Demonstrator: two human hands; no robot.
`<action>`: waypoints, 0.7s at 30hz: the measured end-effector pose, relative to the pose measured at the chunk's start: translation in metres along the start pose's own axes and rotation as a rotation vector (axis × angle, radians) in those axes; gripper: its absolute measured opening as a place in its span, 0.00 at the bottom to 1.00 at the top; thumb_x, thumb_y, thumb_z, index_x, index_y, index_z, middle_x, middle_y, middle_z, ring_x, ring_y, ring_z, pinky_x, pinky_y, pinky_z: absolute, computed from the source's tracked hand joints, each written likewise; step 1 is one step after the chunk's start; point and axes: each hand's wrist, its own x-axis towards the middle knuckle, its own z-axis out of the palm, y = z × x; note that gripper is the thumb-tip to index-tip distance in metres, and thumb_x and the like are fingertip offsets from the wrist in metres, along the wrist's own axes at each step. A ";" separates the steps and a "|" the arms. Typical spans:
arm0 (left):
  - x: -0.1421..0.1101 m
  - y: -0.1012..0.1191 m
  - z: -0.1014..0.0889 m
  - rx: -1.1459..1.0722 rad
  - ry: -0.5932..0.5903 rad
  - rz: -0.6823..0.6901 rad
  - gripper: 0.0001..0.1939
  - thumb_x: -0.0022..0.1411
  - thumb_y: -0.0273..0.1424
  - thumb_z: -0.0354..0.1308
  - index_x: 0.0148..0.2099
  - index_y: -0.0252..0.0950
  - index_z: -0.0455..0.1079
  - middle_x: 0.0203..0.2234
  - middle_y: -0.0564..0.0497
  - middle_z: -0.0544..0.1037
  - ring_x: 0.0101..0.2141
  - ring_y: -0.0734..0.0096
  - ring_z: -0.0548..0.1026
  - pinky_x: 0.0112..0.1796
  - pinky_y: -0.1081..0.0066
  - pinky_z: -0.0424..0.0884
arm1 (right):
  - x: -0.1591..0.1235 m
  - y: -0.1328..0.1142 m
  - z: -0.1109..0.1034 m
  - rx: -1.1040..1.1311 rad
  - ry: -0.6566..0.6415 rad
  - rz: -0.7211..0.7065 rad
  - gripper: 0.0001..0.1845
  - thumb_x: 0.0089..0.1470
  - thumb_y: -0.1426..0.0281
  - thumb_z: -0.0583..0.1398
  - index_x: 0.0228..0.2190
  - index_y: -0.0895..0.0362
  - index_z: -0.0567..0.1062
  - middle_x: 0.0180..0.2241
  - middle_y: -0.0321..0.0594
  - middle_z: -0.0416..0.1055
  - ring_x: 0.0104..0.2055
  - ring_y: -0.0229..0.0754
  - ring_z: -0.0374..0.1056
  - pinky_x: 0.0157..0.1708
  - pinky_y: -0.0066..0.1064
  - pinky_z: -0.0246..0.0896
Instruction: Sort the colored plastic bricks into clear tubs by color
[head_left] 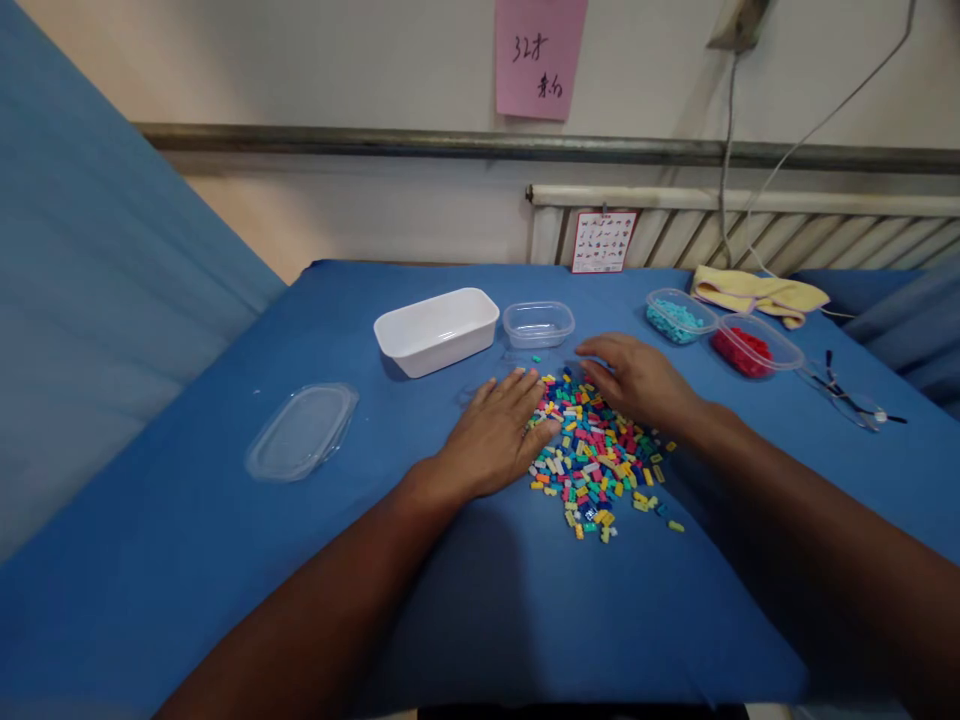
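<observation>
A heap of small toy building bricks (592, 460) in mixed colours lies on the blue cloth. Flat against the heap's left edge rests my left hand (499, 430), fingers stretched out and thumb over some bricks. My right hand (634, 380) is at the upper right of the heap, its fingers slightly curved and apart, with nothing visible in them. Just beyond my hands stands a clear plastic box (538, 326), seemingly with nothing in it. One teal brick (535, 358) lies between that box and the heap.
A white tub (439, 330) stands behind my left hand, with clear lids (304, 432) farther left. At the right are a box of turquoise bricks (675, 318), a box of red bricks (750, 350), a yellow cloth (761, 293) and pens (847, 390). A radiator (660, 230) borders the back.
</observation>
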 end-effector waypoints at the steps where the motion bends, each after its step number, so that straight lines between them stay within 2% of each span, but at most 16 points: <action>1: 0.001 -0.001 0.000 -0.028 0.046 -0.012 0.41 0.81 0.57 0.35 0.80 0.35 0.56 0.79 0.42 0.55 0.79 0.52 0.51 0.76 0.43 0.47 | 0.012 0.000 0.003 -0.045 0.003 -0.002 0.20 0.72 0.65 0.56 0.57 0.58 0.81 0.57 0.52 0.81 0.60 0.55 0.74 0.60 0.45 0.69; 4: 0.003 -0.008 -0.002 -0.131 0.273 -0.089 0.37 0.82 0.53 0.34 0.75 0.37 0.66 0.75 0.43 0.66 0.76 0.57 0.60 0.76 0.47 0.51 | 0.042 0.002 0.010 -0.241 -0.060 0.069 0.22 0.72 0.67 0.56 0.60 0.58 0.79 0.60 0.53 0.79 0.60 0.56 0.73 0.57 0.44 0.68; 6: 0.004 -0.013 -0.004 -0.202 0.394 -0.143 0.36 0.83 0.51 0.33 0.71 0.36 0.71 0.72 0.43 0.70 0.74 0.57 0.65 0.75 0.50 0.55 | 0.054 0.003 0.012 -0.317 -0.143 0.077 0.20 0.71 0.67 0.56 0.58 0.56 0.81 0.58 0.51 0.80 0.57 0.54 0.74 0.52 0.40 0.68; 10: 0.007 -0.018 -0.004 -0.333 0.423 -0.147 0.38 0.83 0.51 0.35 0.68 0.30 0.74 0.69 0.39 0.74 0.71 0.56 0.69 0.74 0.54 0.61 | 0.054 0.007 0.011 -0.371 -0.215 0.068 0.18 0.73 0.65 0.56 0.49 0.56 0.84 0.50 0.50 0.83 0.51 0.51 0.76 0.42 0.36 0.65; 14: 0.007 -0.019 -0.005 -0.409 0.436 -0.196 0.37 0.83 0.52 0.35 0.68 0.33 0.75 0.67 0.43 0.77 0.69 0.56 0.72 0.72 0.54 0.64 | 0.025 0.015 -0.004 -0.436 -0.204 0.098 0.17 0.73 0.64 0.55 0.49 0.56 0.83 0.47 0.50 0.82 0.49 0.51 0.76 0.37 0.35 0.60; 19: 0.008 -0.022 -0.006 -0.417 0.406 -0.229 0.38 0.82 0.55 0.35 0.61 0.36 0.79 0.59 0.43 0.83 0.62 0.50 0.78 0.65 0.52 0.72 | -0.032 0.029 -0.027 -0.523 -0.149 0.164 0.17 0.73 0.66 0.56 0.44 0.57 0.85 0.41 0.53 0.83 0.44 0.53 0.77 0.32 0.37 0.55; 21: 0.009 -0.023 -0.005 -0.406 0.379 -0.223 0.38 0.81 0.56 0.37 0.59 0.36 0.80 0.57 0.42 0.84 0.61 0.48 0.79 0.64 0.51 0.73 | -0.051 0.032 -0.034 -0.527 -0.106 0.160 0.16 0.71 0.66 0.58 0.46 0.56 0.85 0.43 0.52 0.83 0.44 0.53 0.78 0.31 0.37 0.55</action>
